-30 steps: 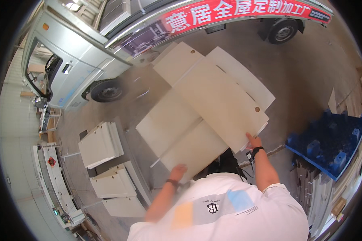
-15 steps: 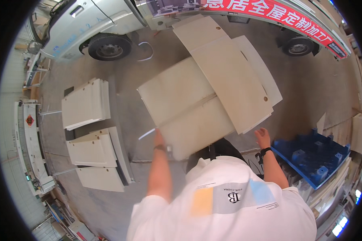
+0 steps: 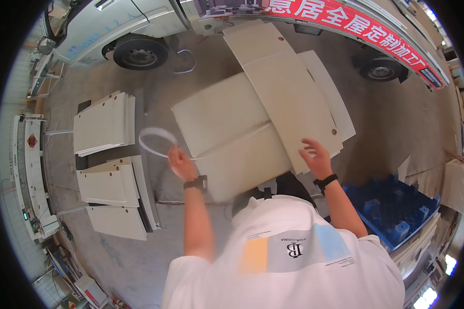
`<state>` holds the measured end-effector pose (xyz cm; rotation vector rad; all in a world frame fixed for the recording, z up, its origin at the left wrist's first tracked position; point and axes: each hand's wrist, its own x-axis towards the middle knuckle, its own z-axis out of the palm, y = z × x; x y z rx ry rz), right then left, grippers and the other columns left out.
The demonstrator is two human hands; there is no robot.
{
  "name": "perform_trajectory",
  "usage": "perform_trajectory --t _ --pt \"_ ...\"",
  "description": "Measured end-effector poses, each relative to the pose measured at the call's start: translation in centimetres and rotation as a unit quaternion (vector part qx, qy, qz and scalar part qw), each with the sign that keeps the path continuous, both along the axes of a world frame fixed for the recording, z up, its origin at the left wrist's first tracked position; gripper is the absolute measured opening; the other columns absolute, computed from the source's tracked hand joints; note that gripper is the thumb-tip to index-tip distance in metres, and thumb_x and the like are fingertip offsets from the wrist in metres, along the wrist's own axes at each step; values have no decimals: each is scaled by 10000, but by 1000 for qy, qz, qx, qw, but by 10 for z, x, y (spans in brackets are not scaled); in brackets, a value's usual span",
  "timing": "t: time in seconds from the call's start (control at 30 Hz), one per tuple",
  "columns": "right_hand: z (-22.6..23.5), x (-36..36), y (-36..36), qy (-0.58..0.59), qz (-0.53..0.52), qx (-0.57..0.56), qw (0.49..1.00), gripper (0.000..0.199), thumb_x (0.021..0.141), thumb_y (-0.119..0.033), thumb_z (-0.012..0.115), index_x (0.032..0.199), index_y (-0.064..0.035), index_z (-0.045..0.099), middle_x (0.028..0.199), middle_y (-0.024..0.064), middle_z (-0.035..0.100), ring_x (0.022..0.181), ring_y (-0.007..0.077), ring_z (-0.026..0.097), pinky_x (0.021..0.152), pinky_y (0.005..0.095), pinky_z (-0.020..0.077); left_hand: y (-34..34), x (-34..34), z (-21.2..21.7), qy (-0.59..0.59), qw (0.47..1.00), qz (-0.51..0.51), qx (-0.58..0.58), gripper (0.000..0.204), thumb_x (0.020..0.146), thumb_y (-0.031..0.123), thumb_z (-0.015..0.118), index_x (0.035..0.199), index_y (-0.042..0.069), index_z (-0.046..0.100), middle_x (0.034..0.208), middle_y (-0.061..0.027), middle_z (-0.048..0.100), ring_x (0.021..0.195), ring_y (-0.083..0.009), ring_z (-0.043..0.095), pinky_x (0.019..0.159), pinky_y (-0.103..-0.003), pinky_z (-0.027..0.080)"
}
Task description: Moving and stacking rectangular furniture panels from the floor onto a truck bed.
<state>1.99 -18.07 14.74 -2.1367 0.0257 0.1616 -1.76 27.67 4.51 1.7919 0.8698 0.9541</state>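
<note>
My left hand is closed on a thin white strap, which bends up in a loop beyond my fingers, left of the board stack. Pale flat boards lie stacked in front of me. Across them, at an angle, rests a long cream board with small round brown holes near its ends. My right hand is raised above the near end of that long board, fingers apart and holding nothing. Whether the strap runs under the stack is hidden.
Two piles of boards lie on the floor to my left. A blue plastic pallet stands at the right. A truck with a red banner is parked across the far side. Another strap loop lies near its front wheel.
My left hand has lifted from the stack's near left edge, and the strap now arcs upward from it. My right hand has moved forward and left, over the long board.
</note>
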Motion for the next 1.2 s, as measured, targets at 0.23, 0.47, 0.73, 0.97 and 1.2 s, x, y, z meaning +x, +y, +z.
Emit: perform_trajectory --t 0.23,0.47,0.73,0.97,1.2 --pt "30 70 46 -347 257 -102 896 345 816 -145 698 1161 -145 700 1094 56 715 928 248 657 833 381 537 -160 47 155 129 782 -501 347 321 846 -50 623 1103 97 747 781 -70 637 652 -289 570 606 -338 454" --pt "-57 145 -113 -243 154 -329 899 103 777 -78 599 818 -153 657 754 49 662 848 259 640 749 404 490 -193 58 176 53 922 -295 246 249 877 -73 574 1056 0 730 774 -29 603 691 -130 577 648 -282 466" --pt "-116 221 -308 -51 -10 -387 921 177 921 -204 579 975 -133 732 862 185 702 864 376 677 762 474 537 -198 67 201 -107 972 -105 -182 249 977 -32 498 1200 -13 606 960 -28 601 840 -102 566 788 -257 492" --pt "-136 276 -297 14 -145 -21 989 278 936 -225 584 1164 -150 724 975 119 741 938 316 691 828 405 530 -223 71 213 -92 975 -126 -160 244 994 30 541 1235 32 578 1035 -41 638 930 -124 615 848 -269 487" --pt "-193 283 -239 96 -125 -63 986 272 912 -193 615 1153 -190 741 1038 116 731 955 300 689 844 392 533 -242 68 215 -36 984 -116 -129 243 982 35 565 1224 37 587 1081 -42 628 990 -137 613 894 -280 482"
